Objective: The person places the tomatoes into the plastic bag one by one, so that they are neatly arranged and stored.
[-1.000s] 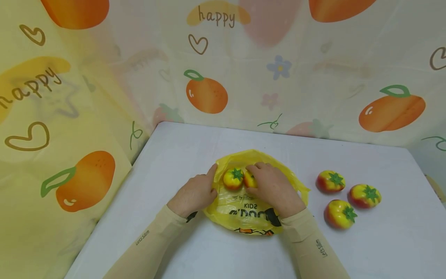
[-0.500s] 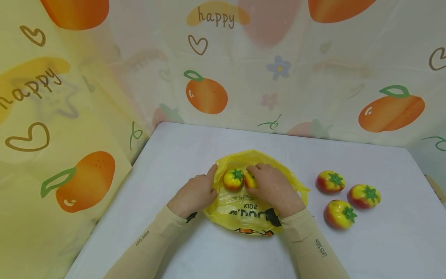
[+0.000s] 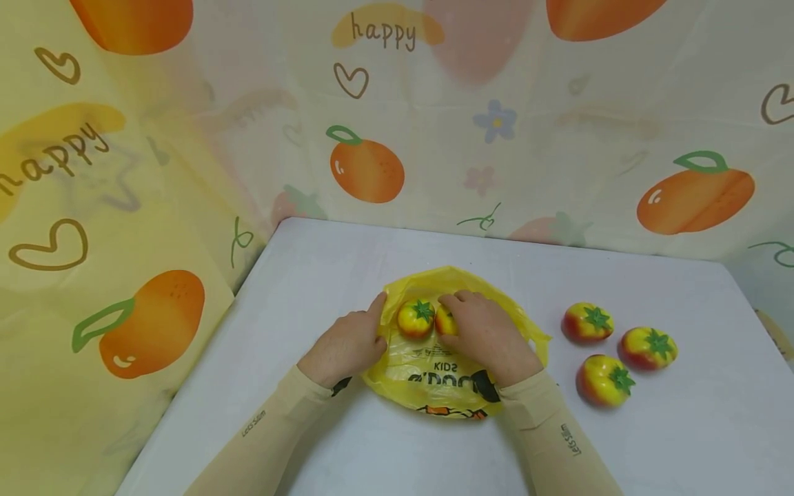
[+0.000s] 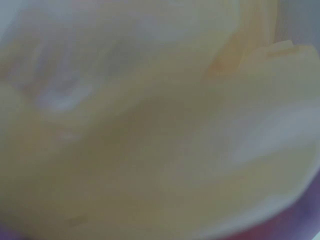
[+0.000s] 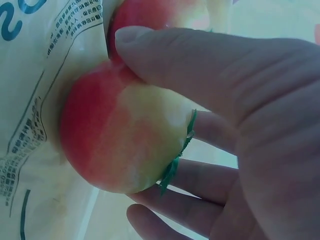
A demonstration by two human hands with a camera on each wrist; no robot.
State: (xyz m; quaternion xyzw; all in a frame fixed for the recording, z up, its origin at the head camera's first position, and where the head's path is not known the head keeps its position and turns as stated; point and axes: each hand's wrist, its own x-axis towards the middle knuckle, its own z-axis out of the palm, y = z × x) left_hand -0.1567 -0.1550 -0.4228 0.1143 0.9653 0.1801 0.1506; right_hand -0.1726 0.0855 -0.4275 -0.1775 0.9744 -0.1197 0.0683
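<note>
A yellow plastic bag [image 3: 397, 389] lies on the table with its mouth spread. Inside it sits a yellow-red toy fruit [image 3: 415, 319] with a green star-shaped leaf top. Beside that one, a second toy fruit [image 5: 125, 130] is held between the thumb and fingers of my right hand [image 3: 490, 336]; from the head view the hand covers most of it. My left hand [image 3: 347, 344] holds the bag's left rim, index finger and thumb apart along the edge. Its other fingers are hidden. Blurred yellow plastic fills the left wrist view.
Right of the bag, three more toy fruits lie on the white table [image 3: 248, 386]: one at the back [image 3: 586, 322], one at the far right [image 3: 648, 348] and one at the front [image 3: 602, 381]. A printed curtain [image 3: 434, 151] closes off the back and left.
</note>
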